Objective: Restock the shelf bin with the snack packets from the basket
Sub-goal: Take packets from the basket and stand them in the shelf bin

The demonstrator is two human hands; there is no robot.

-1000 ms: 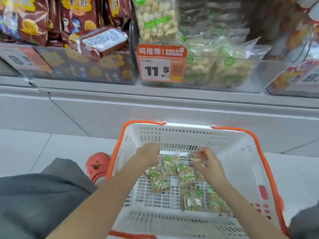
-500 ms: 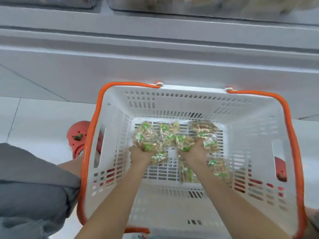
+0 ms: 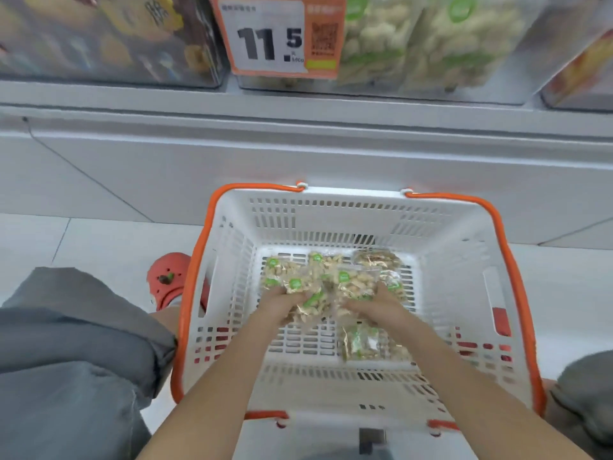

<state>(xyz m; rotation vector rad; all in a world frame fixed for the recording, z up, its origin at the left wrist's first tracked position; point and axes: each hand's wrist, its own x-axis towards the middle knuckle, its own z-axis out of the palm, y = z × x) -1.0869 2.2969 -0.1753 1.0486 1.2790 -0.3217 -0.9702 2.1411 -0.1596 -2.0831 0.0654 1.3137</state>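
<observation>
In the head view I am looking down into a white basket (image 3: 464, 247) with orange handles, filling the lower middle of the frame on the pale floor (image 3: 99, 240). Both my arms are reaching in from the bottom edge. My left hand (image 3: 282, 302) is gripping a bunch of packets (image 3: 292, 280) at the centre of the basket, fingers curled under the clear wrappers with green labels. My right hand (image 3: 374, 307), just beside it, is holding another packet (image 3: 353, 285), and the two bunches are touching. One more packet (image 3: 378, 259) is lying toward the far right corner of the basket floor, and another (image 3: 361, 341) is lying below my right wrist.

Along the top of the frame the shelf bin (image 3: 431, 51) is sitting on the shelf, already holding the same pale snacks. An orange price tag (image 3: 275, 38) reading 11.5 is hanging on its front. At the upper left a neighbouring bin (image 3: 109, 44) is holding darker bags. My red shoe (image 3: 167, 280) is showing left of the basket.
</observation>
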